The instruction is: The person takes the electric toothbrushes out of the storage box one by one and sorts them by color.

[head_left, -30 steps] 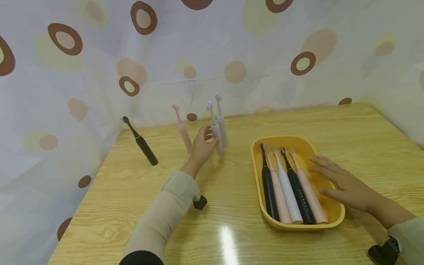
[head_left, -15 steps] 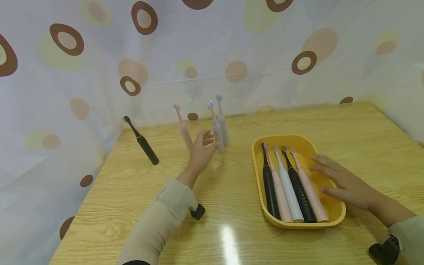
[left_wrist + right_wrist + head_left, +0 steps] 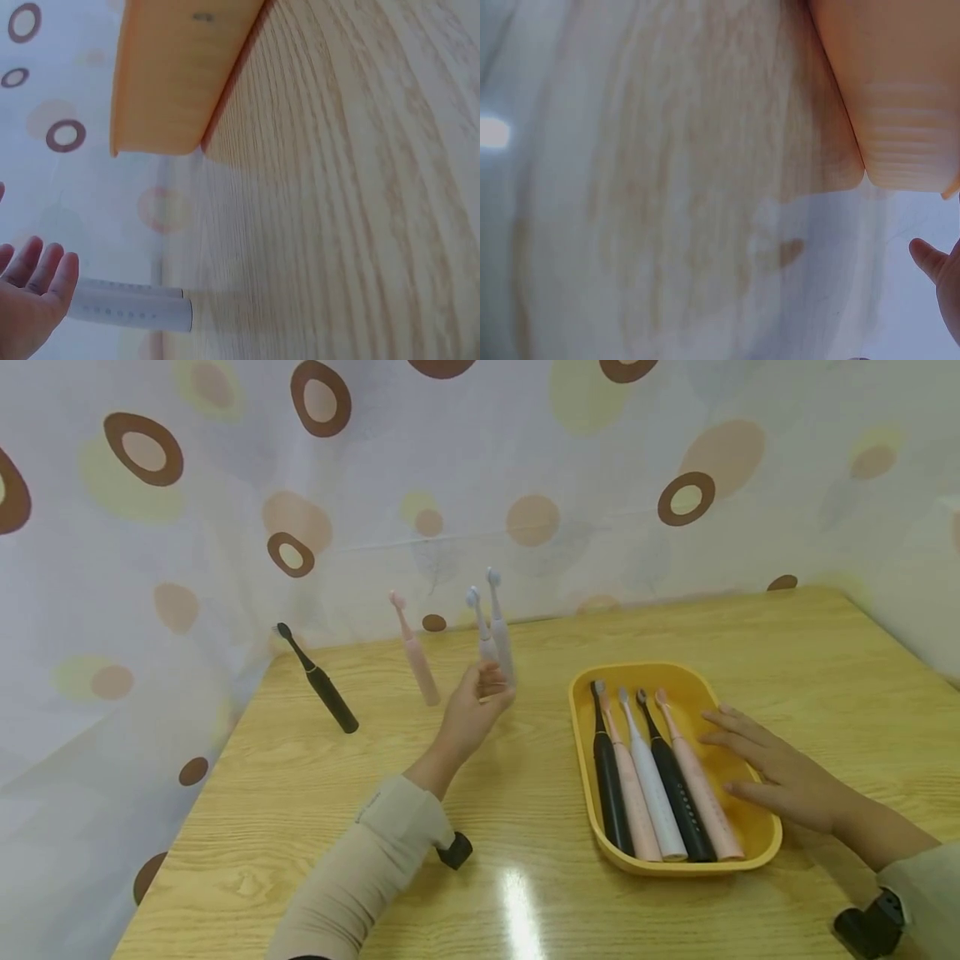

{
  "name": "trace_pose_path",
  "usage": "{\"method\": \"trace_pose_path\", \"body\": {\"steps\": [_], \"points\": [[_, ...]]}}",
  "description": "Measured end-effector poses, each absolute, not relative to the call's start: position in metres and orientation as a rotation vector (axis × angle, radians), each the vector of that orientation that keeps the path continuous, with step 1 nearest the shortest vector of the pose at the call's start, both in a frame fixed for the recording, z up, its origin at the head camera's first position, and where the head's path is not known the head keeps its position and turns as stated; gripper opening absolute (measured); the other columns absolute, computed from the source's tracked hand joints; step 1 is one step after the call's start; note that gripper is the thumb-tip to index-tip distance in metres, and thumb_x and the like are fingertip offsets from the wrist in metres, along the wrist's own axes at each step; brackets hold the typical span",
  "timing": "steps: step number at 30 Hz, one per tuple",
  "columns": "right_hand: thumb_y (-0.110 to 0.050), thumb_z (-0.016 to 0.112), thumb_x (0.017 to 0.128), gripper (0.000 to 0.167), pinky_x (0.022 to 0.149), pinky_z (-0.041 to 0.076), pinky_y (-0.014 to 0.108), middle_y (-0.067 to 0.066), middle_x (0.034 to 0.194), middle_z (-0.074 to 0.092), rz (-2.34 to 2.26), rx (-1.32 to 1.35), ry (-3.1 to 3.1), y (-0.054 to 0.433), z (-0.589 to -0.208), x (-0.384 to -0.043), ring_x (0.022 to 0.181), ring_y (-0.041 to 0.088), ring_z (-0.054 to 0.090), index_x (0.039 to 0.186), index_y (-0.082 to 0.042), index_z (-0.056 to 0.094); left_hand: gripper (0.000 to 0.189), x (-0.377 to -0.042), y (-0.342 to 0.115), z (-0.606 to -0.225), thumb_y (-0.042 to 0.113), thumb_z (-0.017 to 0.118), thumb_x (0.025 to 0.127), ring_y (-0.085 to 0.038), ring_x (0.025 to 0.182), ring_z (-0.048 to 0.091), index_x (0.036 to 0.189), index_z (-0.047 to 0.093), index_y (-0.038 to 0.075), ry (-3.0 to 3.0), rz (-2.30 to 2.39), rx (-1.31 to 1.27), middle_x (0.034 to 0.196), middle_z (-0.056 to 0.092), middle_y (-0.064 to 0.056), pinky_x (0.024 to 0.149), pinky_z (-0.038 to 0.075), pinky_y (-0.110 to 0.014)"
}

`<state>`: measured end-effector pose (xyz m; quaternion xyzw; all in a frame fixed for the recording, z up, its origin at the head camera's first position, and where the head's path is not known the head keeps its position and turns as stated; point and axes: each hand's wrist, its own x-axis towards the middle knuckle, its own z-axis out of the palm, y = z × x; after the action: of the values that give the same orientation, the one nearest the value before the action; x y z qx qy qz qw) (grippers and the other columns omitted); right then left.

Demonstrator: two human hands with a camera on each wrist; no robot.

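My left hand (image 3: 474, 706) is in front of two white electric toothbrushes standing upright, its fingers loosely bent. It covers the lower handle of the nearer white toothbrush (image 3: 487, 646) and overlaps the farther white toothbrush (image 3: 501, 639). In the left wrist view, the relaxed fingers (image 3: 64, 277) sit right beside the white handles (image 3: 135, 311), not wrapped round them. A pink toothbrush (image 3: 422, 670) stands upright to the left, and a black toothbrush (image 3: 330, 699) farther left. At the right side of a yellow tray (image 3: 675, 867), my right hand (image 3: 787, 785) rests with fingers spread over the rim.
Inside the tray several toothbrushes lie side by side: black, pink, white, black and pink, such as the white toothbrush (image 3: 658, 797). A patterned cloth (image 3: 585, 477) hangs behind the wooden table (image 3: 525, 793). Light reflects off the table near its front.
My left hand has let go of the nearer white toothbrush, backed off slightly, then moved right in front of it. The toothbrushes and my right hand have stayed in place.
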<state>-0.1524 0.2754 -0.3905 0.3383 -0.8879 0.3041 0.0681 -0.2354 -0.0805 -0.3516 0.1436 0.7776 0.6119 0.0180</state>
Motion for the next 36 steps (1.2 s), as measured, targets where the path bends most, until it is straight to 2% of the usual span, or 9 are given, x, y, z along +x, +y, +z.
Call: {"method": "trace_pose_path", "body": {"steps": [6, 11, 15, 21, 26, 32, 36], "points": [[-0.006, 0.059, 0.077, 0.05, 0.102, 0.004, 0.033, 0.013, 0.139, 0.022, 0.914, 1.021, -2.673, 0.275, -0.39, -0.152, 0.129, 0.02, 0.003, 0.123, 0.001, 0.041, 0.045, -0.227, -0.071, -0.347, 0.014, 0.054, 0.086, -0.025, 0.105, 0.046, 0.125, 0.035, 0.002, 2.302, 1.876, 0.495, 0.116, 0.047, -0.015, 0.085, 0.041, -0.034], [-0.006, 0.059, 0.077, 0.05, 0.102, 0.004, 0.041, 0.013, 0.139, 0.021, 0.937, 1.014, -2.685, 0.275, -0.39, -0.151, 0.129, 0.018, 0.002, 0.123, 0.001, 0.041, 0.041, -0.222, -0.062, -0.342, 0.016, 0.051, 0.087, -0.024, 0.104, 0.046, 0.124, 0.037, 0.004, 2.246, 1.833, 0.544, 0.116, 0.047, -0.016, 0.087, 0.039, -0.034], [-0.005, 0.059, 0.077, 0.05, 0.102, 0.004, 0.042, 0.015, 0.138, 0.021, 0.943, 1.011, -2.692, 0.275, -0.389, -0.151, 0.129, 0.018, 0.002, 0.123, 0.002, 0.041, 0.04, -0.223, -0.055, -0.346, 0.02, 0.049, 0.089, -0.023, 0.104, 0.047, 0.123, 0.037, 0.004, 2.134, 1.842, 0.574, 0.114, 0.046, -0.014, 0.086, 0.041, -0.031], [-0.006, 0.06, 0.077, 0.05, 0.102, 0.003, 0.036, 0.017, 0.137, 0.023, 0.929, 1.014, -2.686, 0.275, -0.388, -0.152, 0.129, 0.017, 0.002, 0.123, 0.002, 0.041, 0.042, -0.22, -0.045, -0.339, 0.025, 0.045, 0.09, -0.027, 0.105, 0.046, 0.123, 0.036, 0.0, 1.973, 1.858, 0.534, 0.116, 0.044, -0.014, 0.085, 0.041, -0.031], [-0.006, 0.06, 0.076, 0.051, 0.101, 0.002, 0.027, 0.014, 0.138, 0.022, 0.915, 1.036, -2.665, 0.275, -0.388, -0.152, 0.129, 0.018, 0.002, 0.123, 0.001, 0.041, 0.05, -0.219, -0.037, -0.334, 0.033, 0.038, 0.092, -0.03, 0.108, 0.044, 0.126, 0.033, -0.003, 1.868, 1.862, 0.477, 0.121, 0.043, -0.02, 0.087, 0.04, -0.033], [-0.006, 0.06, 0.076, 0.051, 0.101, 0.003, 0.025, 0.011, 0.139, 0.022, 0.913, 1.025, -2.673, 0.275, -0.388, -0.151, 0.129, 0.018, 0.003, 0.123, 0.0, 0.041, 0.055, -0.219, -0.029, -0.326, 0.036, 0.03, 0.093, -0.035, 0.11, 0.042, 0.127, 0.031, -0.007, 1.706, 1.908, 0.395, 0.123, 0.041, -0.025, 0.089, 0.038, -0.037], [-0.006, 0.06, 0.076, 0.05, 0.1, 0.003, 0.023, 0.013, 0.138, 0.023, 0.894, 1.023, -2.675, 0.275, -0.388, -0.152, 0.129, 0.018, 0.003, 0.123, 0.001, 0.042, 0.063, -0.222, -0.022, -0.322, 0.042, 0.027, 0.091, -0.039, 0.113, 0.038, 0.13, 0.026, -0.008, 1.581, 1.914, 0.305, 0.127, 0.034, -0.027, 0.091, 0.036, -0.041]]}}
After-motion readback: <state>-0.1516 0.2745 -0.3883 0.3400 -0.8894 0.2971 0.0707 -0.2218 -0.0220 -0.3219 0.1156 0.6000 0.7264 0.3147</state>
